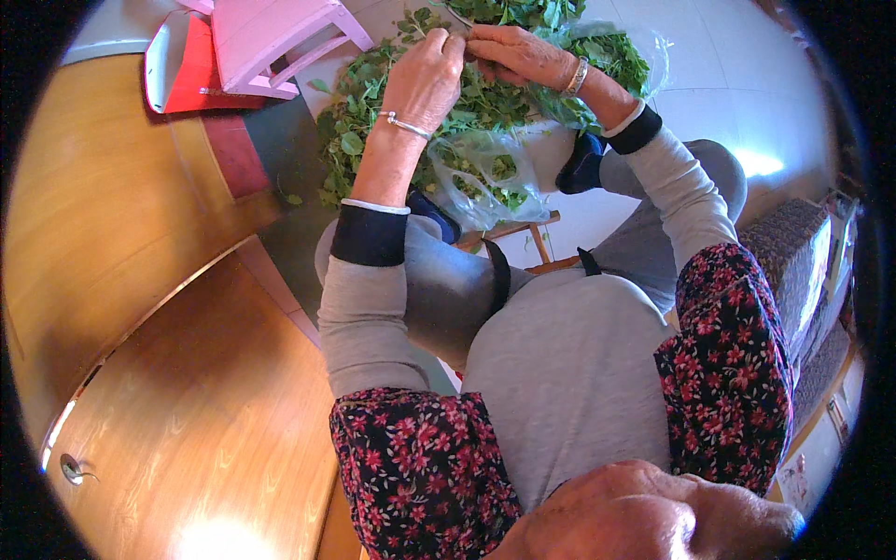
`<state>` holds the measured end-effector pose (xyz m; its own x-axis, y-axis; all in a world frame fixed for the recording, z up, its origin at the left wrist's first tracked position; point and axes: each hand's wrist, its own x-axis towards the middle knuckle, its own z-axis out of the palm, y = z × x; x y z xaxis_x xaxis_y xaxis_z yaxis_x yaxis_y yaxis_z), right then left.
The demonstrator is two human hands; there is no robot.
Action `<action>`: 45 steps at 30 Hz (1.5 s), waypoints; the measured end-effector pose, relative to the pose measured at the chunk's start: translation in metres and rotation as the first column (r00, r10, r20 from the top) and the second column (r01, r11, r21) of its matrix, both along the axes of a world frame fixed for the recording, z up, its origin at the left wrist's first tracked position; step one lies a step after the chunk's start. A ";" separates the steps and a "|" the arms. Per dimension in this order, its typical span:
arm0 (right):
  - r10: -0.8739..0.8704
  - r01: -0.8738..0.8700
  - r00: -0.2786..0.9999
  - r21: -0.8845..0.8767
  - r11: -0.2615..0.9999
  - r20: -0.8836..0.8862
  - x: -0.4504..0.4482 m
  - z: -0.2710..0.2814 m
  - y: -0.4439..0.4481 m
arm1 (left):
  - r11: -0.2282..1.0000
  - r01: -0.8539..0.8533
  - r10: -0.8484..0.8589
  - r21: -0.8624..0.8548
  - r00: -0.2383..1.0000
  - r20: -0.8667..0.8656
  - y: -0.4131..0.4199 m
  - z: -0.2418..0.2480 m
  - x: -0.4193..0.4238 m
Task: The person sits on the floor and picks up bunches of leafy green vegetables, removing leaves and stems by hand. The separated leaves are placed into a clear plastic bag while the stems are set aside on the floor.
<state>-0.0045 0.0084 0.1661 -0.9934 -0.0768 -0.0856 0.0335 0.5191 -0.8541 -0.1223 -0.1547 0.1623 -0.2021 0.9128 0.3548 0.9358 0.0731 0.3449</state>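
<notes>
My left hand (425, 78) and my right hand (523, 56) meet at the fingertips above a heap of leafy greens (357, 129) on the floor. Both pinch a thin leafy sprig (417, 24), its stem mostly hidden by the fingers. More greens (619, 61) lie in a clear plastic bag (656, 52) beyond my right wrist. Closer to my feet, a second thin plastic bag (483, 178) holds picked leaves. Each wrist wears a bracelet.
A pink stool (269, 42) stands at the upper left beside a red dustpan-like object (185, 70). Wooden door panels (210, 392) take up the left side. Part of a wooden seat frame (542, 241) shows between my legs. A dark textured cushion (784, 227) is at the right.
</notes>
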 end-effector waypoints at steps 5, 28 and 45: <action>0.136 0.097 0.819 0.369 0.924 -0.558 0.001 -0.029 0.008 | 0.999 0.025 -0.023 0.024 0.997 -0.067 0.007 -0.003 0.007; -0.520 0.565 0.729 -0.820 0.091 0.444 0.078 -0.006 0.019 | 0.981 0.169 0.171 -0.092 -0.542 0.823 0.030 0.025 0.035; -0.998 0.581 0.047 0.812 0.059 0.040 0.236 -0.227 0.242 | 0.835 0.380 0.157 -0.397 0.527 0.835 0.010 0.017 0.073</action>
<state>0.2316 0.2500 -0.0604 -0.0212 0.9882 -0.1516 0.9972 0.0100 -0.0744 -0.0494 -0.1452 0.1789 -0.0290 0.9177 -0.3962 0.2586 0.3898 0.8839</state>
